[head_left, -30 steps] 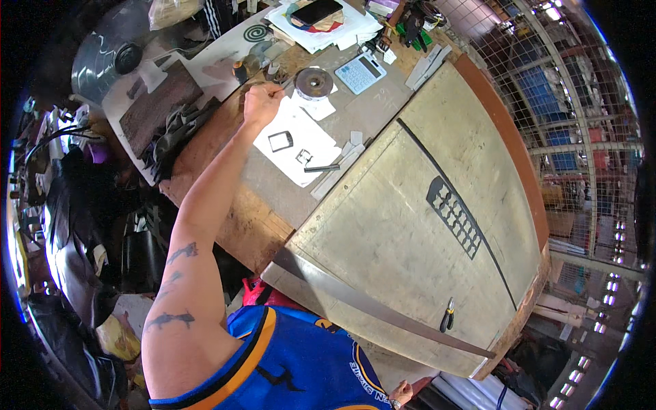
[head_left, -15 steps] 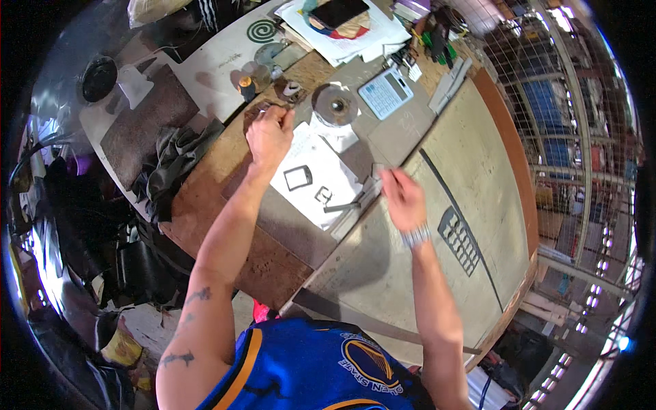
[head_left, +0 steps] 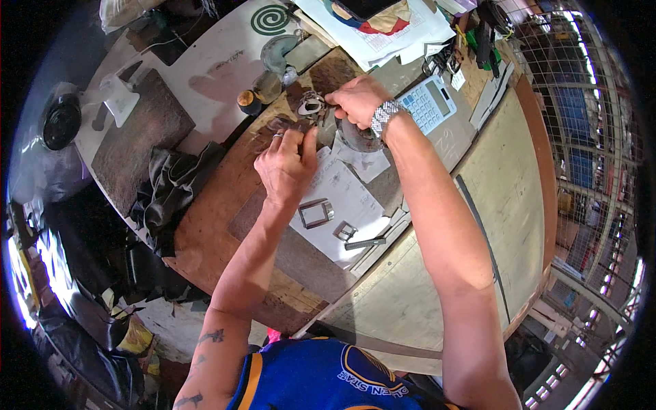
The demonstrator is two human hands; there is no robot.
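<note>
- Right hand (head_left: 361, 102) had its fingers bent together above a round reel (head_left: 362, 139); whether they gripped anything, couldn't tell!
- Left hand (head_left: 285, 165) curled nearby, any hold hidden.
- The reel sat partly covered, near white paper (head_left: 342, 183) bearing a metal frame (head_left: 329, 209).
- Calculator (head_left: 429, 104) lay beside the right wrist.

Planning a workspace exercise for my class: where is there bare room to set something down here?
Bare: pale tabletop between black strip and brown edge; wooden board between dark cloth and left forearm. Crowded: around the left hand and right hand, near the disc and calculator.
</note>
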